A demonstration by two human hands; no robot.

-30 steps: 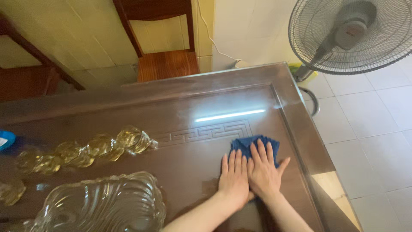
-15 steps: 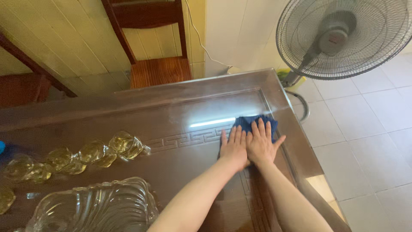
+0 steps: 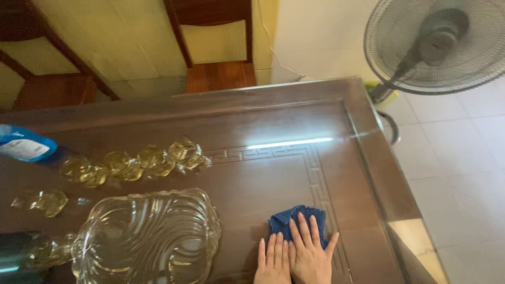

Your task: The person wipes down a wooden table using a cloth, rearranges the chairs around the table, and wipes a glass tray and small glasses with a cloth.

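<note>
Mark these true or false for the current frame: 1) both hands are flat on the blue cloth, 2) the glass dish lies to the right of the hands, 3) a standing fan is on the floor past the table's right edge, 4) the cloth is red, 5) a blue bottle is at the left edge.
1) True: left hand and right hand lie side by side, fingers spread on the blue cloth.
2) False: the glass dish lies left of them.
3) True: the fan stands beyond the table.
4) False: it is dark blue.
5) True: the blue bottle is there.
</note>
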